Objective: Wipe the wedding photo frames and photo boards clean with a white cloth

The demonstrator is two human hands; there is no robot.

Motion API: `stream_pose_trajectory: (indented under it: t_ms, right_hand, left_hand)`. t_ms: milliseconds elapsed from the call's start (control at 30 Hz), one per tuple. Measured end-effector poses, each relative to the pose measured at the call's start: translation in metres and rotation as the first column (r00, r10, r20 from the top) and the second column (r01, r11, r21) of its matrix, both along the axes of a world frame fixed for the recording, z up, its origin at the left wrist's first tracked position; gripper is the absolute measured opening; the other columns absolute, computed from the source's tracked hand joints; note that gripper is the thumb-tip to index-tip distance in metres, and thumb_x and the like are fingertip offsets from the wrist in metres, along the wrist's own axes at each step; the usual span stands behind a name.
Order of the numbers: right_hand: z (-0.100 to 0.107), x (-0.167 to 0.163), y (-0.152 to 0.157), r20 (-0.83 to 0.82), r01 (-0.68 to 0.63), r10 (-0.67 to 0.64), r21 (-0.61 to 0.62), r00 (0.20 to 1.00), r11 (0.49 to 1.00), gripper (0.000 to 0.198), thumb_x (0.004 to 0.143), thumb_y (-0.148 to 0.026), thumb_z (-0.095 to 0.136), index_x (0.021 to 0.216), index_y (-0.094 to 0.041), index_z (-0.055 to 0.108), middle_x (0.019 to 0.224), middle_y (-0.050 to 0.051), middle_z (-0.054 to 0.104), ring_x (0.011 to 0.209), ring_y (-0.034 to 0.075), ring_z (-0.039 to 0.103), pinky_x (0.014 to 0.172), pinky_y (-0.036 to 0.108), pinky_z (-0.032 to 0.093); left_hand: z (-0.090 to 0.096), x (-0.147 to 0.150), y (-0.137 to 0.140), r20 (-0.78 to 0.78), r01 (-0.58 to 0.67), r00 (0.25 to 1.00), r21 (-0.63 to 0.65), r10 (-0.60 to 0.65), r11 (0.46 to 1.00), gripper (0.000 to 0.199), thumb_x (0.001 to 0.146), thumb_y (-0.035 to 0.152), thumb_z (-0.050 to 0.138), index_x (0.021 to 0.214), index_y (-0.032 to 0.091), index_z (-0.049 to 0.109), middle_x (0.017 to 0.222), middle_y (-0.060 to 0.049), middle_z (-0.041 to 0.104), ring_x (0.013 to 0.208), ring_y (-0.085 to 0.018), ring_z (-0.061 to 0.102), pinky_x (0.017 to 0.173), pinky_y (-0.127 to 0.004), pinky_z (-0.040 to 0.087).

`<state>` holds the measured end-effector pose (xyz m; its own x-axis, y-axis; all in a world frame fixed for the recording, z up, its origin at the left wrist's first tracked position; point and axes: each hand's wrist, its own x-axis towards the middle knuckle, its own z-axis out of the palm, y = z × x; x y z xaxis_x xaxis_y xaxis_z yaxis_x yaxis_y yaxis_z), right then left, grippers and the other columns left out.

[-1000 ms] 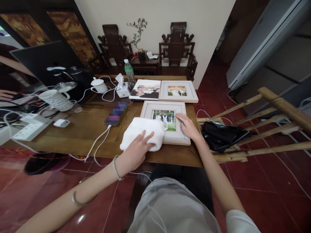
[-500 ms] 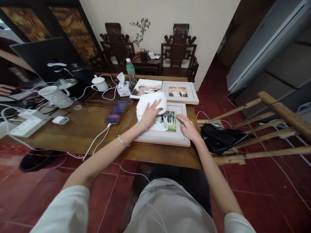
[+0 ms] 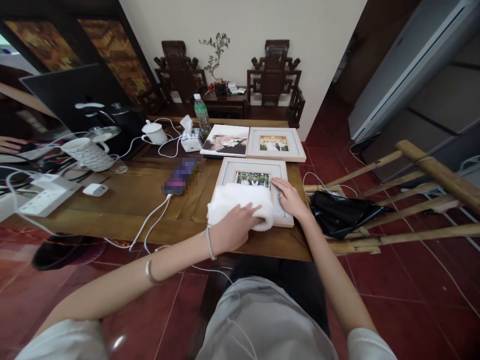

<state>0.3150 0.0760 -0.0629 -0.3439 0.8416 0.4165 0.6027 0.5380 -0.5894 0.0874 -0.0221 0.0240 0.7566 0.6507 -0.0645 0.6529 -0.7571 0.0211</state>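
A folded white towel [image 3: 228,202] lies over the lower part of a picture frame [image 3: 225,169] with a pale wooden rim, flat on the table. My left hand [image 3: 234,227] grips the towel from above, its fingers curled into the cloth near the frame's front edge. Above the towel, the upper part of the photo [image 3: 253,179] in the frame shows; the rest is covered. On the frame's right side rests my right hand [image 3: 290,196], fingers stretched out flat along the border.
Behind lie a second picture frame [image 3: 298,149] and a print [image 3: 236,132]. A phone [image 3: 179,177] with a white cable, a tissue box [image 3: 192,140], a bottle [image 3: 202,114], mugs and a power strip [image 3: 48,195] stand leftward. A bamboo rack [image 3: 390,159] flanks the table's right; a co-worker's arm [image 3: 26,97] shows far left.
My left hand has drawn the towel from the frame's upper left toward its front edge, uncovering the frame's top and the print behind. My right hand has stayed on the right side.
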Motion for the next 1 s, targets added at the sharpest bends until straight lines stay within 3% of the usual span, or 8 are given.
stream_pose_trajectory:
  t_ms: [133,300,433,567,733,1000]
  right_hand:
    - [0.0,0.001,0.0,-0.01,-0.005,0.005,-0.002,1.0,1.0,0.067,0.068,0.001,0.041,0.129,-0.021,0.059,0.136,0.007,0.058,0.132,0.024,0.047,0.116,0.052,0.032]
    - [-0.001,0.002,0.001,-0.025,-0.021,0.021,0.0,0.999,1.0,0.068,0.068,0.001,0.041,0.13,-0.021,0.058,0.136,0.007,0.058,0.133,0.023,0.047,0.116,0.052,0.032]
    - [-0.001,0.002,0.001,-0.011,-0.017,0.017,0.01,1.0,1.0,0.066,0.069,0.001,0.041,0.13,-0.02,0.058,0.136,0.008,0.058,0.133,0.024,0.047,0.116,0.051,0.032]
    - [-0.001,0.002,0.001,0.01,-0.015,0.015,0.007,1.0,1.0,0.064,0.07,0.001,0.04,0.129,-0.016,0.059,0.136,0.011,0.057,0.133,0.025,0.047,0.116,0.05,0.032]
    - [-0.001,0.0,0.001,-0.001,-0.002,0.002,0.003,1.0,1.0,0.064,0.07,0.001,0.04,0.128,-0.017,0.06,0.136,0.01,0.058,0.132,0.025,0.047,0.116,0.051,0.032]
    - [0.001,-0.002,-0.001,-0.013,0.008,-0.008,-0.016,1.0,1.0,0.064,0.07,0.001,0.04,0.129,-0.014,0.059,0.137,0.012,0.057,0.133,0.024,0.046,0.117,0.048,0.032]
  left_hand:
    - [-0.005,0.003,-0.001,-0.022,0.005,1.0,0.04,-0.004,0.999,0.056,0.079,0.0,0.047,0.129,0.022,0.056,0.151,-0.01,0.038,0.136,-0.032,0.039,0.102,-0.048,0.043]
    - [-0.022,0.003,0.058,-0.068,-0.102,0.992,0.094,0.108,0.99,0.057,0.08,0.003,0.05,0.134,0.021,0.051,0.156,-0.012,0.028,0.142,-0.032,0.03,0.108,-0.052,0.035]
    - [-0.025,0.01,0.109,0.025,-0.187,0.982,0.176,0.186,0.966,0.056,0.083,0.002,0.042,0.137,0.018,0.049,0.158,-0.013,0.023,0.144,-0.033,0.022,0.111,-0.055,0.03]
    - [-0.025,0.022,0.13,0.011,-0.178,0.984,0.202,0.18,0.963,0.057,0.084,0.0,0.039,0.138,0.017,0.048,0.159,-0.011,0.018,0.146,-0.036,0.015,0.112,-0.06,0.024]
    - [-0.023,0.032,0.11,-0.078,-0.143,0.985,0.119,0.153,0.983,0.054,0.083,-0.001,0.042,0.132,0.019,0.056,0.156,-0.012,0.029,0.141,-0.04,0.026,0.105,-0.064,0.033]
    - [-0.007,0.025,0.042,-0.143,-0.106,0.983,0.051,0.113,0.993,0.039,0.08,0.006,0.052,0.115,0.015,0.067,0.147,-0.016,0.042,0.128,-0.04,0.044,0.094,-0.054,0.047]
